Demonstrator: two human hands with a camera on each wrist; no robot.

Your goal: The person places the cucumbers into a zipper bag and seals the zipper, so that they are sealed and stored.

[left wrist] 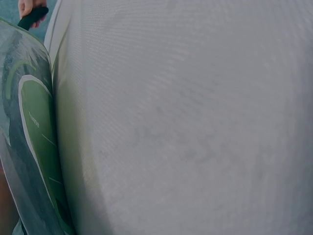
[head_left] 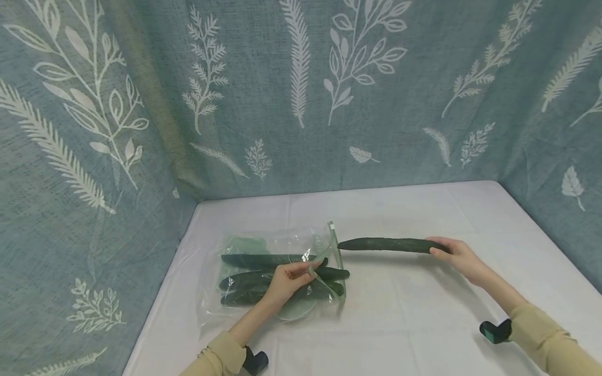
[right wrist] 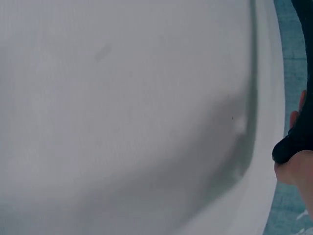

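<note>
A clear zip bag (head_left: 287,237) with green print lies flat on the table's left half, its mouth facing right. Several dark green cucumbers (head_left: 263,259) lie side by side inside, some ends poking toward the mouth. My left hand (head_left: 288,279) pinches the near edge of the bag's opening. Gripped at its right end by my right hand (head_left: 458,256), another long cucumber (head_left: 385,244) is held level above the cloth, its far tip beside the opening. The right wrist view shows the thumb (right wrist: 296,169) against that cucumber's end. Along the left wrist view's left side runs the bag's green label (left wrist: 39,122).
A white cloth covers the table (head_left: 400,324). Blue-green curtains (head_left: 263,94) with white leaf patterns stand behind it and at both sides. Dark wrist devices (head_left: 496,331) sit below the tan sleeves.
</note>
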